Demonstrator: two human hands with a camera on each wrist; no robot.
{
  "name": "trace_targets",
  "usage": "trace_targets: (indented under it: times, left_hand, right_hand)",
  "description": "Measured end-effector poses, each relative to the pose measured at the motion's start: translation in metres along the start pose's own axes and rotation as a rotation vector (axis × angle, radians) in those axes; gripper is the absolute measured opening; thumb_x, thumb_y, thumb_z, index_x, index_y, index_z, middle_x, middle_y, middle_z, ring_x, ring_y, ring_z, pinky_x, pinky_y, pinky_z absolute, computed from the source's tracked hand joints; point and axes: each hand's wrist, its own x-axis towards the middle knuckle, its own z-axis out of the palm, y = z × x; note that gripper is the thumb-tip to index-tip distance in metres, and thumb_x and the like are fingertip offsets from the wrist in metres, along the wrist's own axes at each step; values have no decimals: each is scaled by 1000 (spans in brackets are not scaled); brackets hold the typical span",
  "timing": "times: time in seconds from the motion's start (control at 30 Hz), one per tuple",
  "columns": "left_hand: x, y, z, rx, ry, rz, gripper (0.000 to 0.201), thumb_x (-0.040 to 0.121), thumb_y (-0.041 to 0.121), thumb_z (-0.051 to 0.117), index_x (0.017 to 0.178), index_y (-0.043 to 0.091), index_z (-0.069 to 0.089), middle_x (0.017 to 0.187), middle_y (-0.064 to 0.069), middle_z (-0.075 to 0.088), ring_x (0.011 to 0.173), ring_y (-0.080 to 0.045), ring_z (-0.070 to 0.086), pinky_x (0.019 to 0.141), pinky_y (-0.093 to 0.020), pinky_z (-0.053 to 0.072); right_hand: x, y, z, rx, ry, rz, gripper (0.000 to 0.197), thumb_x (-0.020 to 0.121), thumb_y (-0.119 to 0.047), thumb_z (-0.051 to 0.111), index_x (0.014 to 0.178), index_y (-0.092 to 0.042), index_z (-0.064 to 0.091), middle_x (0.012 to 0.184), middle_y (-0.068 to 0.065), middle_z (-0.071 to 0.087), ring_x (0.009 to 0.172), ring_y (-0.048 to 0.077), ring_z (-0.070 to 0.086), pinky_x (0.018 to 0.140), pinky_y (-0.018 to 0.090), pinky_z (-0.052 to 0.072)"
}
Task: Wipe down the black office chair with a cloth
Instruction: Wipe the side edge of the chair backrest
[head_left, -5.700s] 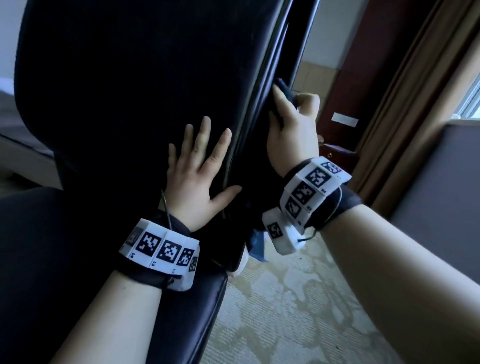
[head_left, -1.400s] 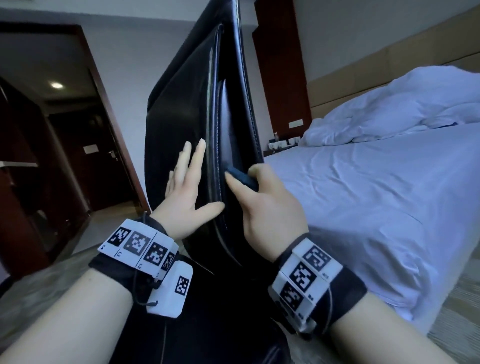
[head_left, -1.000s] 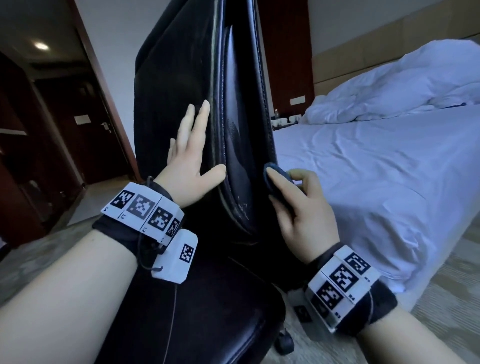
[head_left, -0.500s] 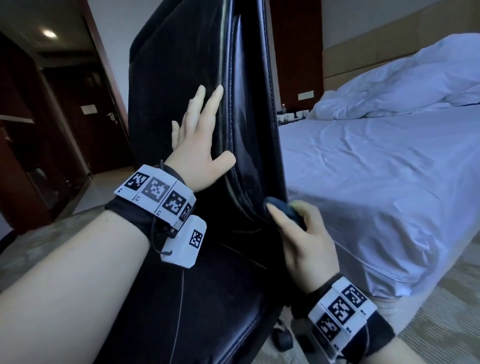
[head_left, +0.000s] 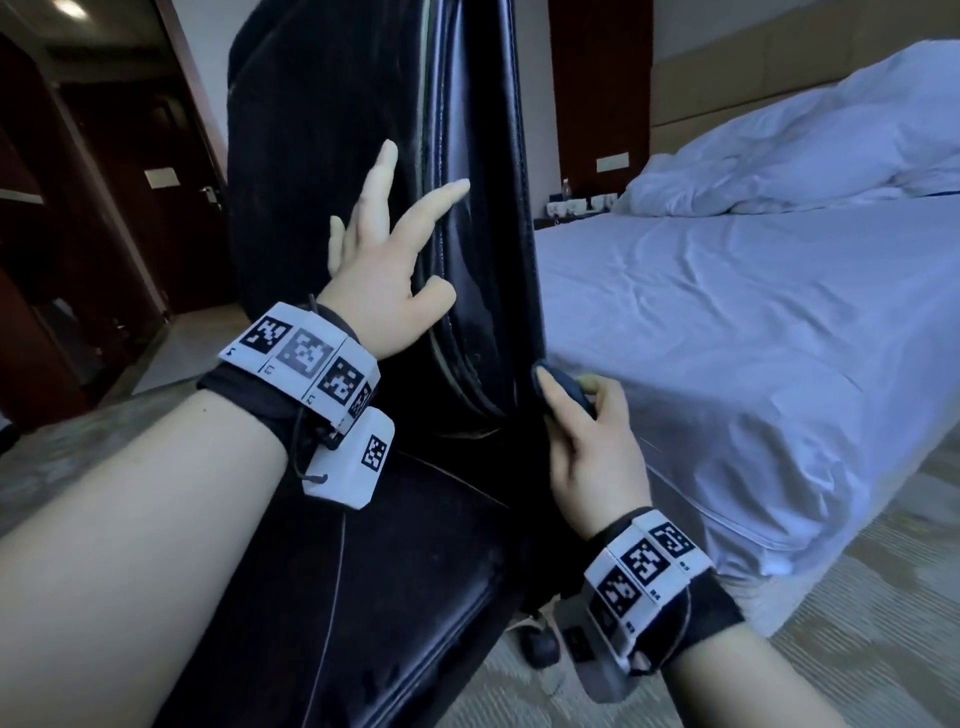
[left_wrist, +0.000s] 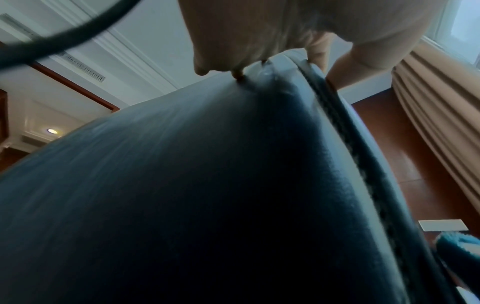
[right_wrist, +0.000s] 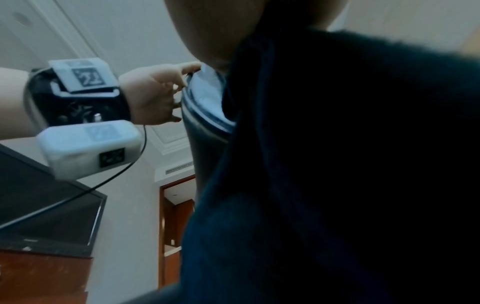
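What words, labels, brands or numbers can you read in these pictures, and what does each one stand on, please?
No text reads clearly.
Left wristband: tiny characters under the square markers, too small to read.
Right wristband: the same, too small to read.
Door sign: blurred, unreadable.
Television: a mark on its lower frame, too small to read.
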Motion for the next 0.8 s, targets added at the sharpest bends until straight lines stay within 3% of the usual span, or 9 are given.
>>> trace_targets:
  times: [0.07, 0.17, 0.23, 0.3, 0.4, 0.53, 0.63, 0.73, 0.8]
  left_hand:
    - [-1, 2, 6, -1, 23, 0, 75, 72, 18, 35, 142, 41, 22, 154, -2, -20, 142, -24, -14, 113, -54, -10]
    - [-5, 6, 18, -92, 71, -26, 69, 78, 18, 34, 143, 39, 22, 154, -5, -20, 143, -26, -15, 113, -58, -3]
    - [-10, 6, 25, -84, 96, -22, 63, 84, 40, 40, 143, 39, 19, 154, -9, -20, 143, -28, -14, 113, -59, -1]
    - [-16, 2, 31, 24, 95, -2, 78, 77, 57, 51, 143, 38, 16, 153, -14, -19, 142, -33, -12, 112, -61, 3]
    - [-19, 0, 35, 123, 105, 4, 91, 72, 48, 68, 143, 37, 14, 152, -17, -18, 142, -37, -9, 110, -63, 8]
    - [-17, -2, 38, 55, 117, -6, 90, 71, 39, 69, 141, 41, 12, 152, -15, -21, 142, -35, -11, 111, -62, 12]
    - [-19, -4, 39, 13, 120, -2, 90, 73, 32, 71, 142, 38, 14, 151, -16, -22, 141, -35, -15, 111, -61, 10]
    - [-21, -2, 39, 19, 117, 10, 89, 73, 31, 70, 143, 36, 14, 151, -17, -22, 141, -36, -15, 111, -62, 10]
    - [-20, -2, 38, 24, 110, 5, 89, 73, 32, 69, 142, 37, 14, 151, -16, -23, 141, -36, -14, 111, -62, 10]
  right_hand:
    - [7, 1, -6, -36, 22, -30, 48, 79, -8, 51, 123, -22, 59, 110, 13, 49, 86, 18, 50, 66, 23, 45]
    - [9, -7, -3, -124, -6, -77, 48, 75, -8, 53, 121, -21, 60, 106, 13, 50, 73, 28, 57, 51, 21, 41]
    - [-2, -11, 5, -247, -73, -84, 50, 72, -11, 55, 120, -22, 59, 106, 8, 46, 66, 29, 58, 48, 19, 35]
    - [-15, -12, 13, -310, -131, -23, 63, 63, -9, 67, 123, -25, 57, 105, 6, 47, 62, 27, 58, 50, 17, 28]
    - [-23, -14, 18, -293, -192, 101, 74, 56, -4, 73, 124, -26, 56, 105, 9, 53, 56, 28, 58, 46, 18, 30]
    - [-19, -23, 8, -308, -193, 131, 65, 61, -5, 70, 123, -23, 57, 106, 11, 54, 61, 30, 58, 50, 20, 29]
    - [-4, -34, 0, -273, -98, 71, 63, 64, -4, 66, 124, -20, 55, 106, 13, 53, 60, 29, 57, 50, 20, 31]
    - [7, -36, 7, -272, -152, 75, 66, 68, -1, 64, 130, -21, 52, 113, 15, 51, 67, 30, 56, 53, 23, 30]
    - [1, -35, 9, -342, -181, 90, 70, 63, -1, 67, 128, -21, 54, 109, 14, 54, 62, 29, 55, 52, 22, 28]
